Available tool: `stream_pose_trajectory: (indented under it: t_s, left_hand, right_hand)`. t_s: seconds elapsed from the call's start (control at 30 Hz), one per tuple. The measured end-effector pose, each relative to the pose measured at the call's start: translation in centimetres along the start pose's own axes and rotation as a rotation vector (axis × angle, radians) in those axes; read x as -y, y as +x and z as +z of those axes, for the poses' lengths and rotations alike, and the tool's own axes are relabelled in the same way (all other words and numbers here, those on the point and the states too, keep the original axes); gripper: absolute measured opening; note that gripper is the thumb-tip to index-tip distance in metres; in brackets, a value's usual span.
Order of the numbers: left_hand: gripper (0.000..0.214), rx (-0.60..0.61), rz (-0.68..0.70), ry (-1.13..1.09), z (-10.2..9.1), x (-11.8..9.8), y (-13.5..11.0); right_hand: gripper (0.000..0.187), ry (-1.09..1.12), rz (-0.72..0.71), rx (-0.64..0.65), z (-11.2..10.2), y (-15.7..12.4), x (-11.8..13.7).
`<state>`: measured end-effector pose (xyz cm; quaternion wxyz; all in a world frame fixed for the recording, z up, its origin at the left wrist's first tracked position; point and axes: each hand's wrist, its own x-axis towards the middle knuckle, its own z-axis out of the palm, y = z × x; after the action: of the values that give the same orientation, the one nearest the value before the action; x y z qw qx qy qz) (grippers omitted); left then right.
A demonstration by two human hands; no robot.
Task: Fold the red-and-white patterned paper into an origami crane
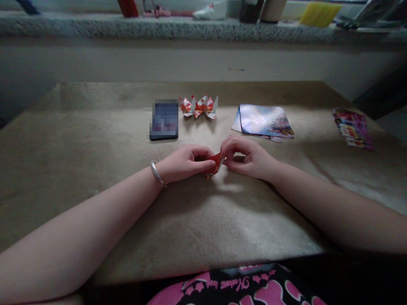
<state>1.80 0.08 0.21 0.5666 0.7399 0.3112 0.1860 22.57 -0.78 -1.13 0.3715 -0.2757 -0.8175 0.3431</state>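
Observation:
Between my hands is a small folded piece of red and white patterned paper (213,168), held just above the table. My left hand (190,163), with a silver bangle at the wrist, pinches its left side between thumb and fingers. The fingertips of my right hand (243,156) are closed together at the paper's upper right tip; part of that tip is hidden by them. Behind my hands stand folded paper cranes (199,107) in the same red and white pattern, side by side.
A dark phone (164,120) with a blurred screen lies left of the cranes. Right of them are overlapping picture sheets (265,120), and farther right a fan of colourful packets (352,128). The tan-covered table (104,169) meets a wall below a speckled stone ledge (190,29) with a yellow block (319,14) and bottles.

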Motion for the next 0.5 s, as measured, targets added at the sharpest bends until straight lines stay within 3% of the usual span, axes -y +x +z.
stream_pose_trajectory:
  t_s: [0.23,0.5]
  left_hand:
    - [0.02,0.003,0.005,-0.006,0.0,0.0,0.05]
    - [0.022,-0.019,0.011,0.045,0.0,0.08,0.04]
  right_hand:
    - [0.009,-0.084,-0.084,-0.046,-0.21,0.03,0.08]
    - [0.011,-0.164,-0.087,-0.089,-0.07,0.16,0.75]
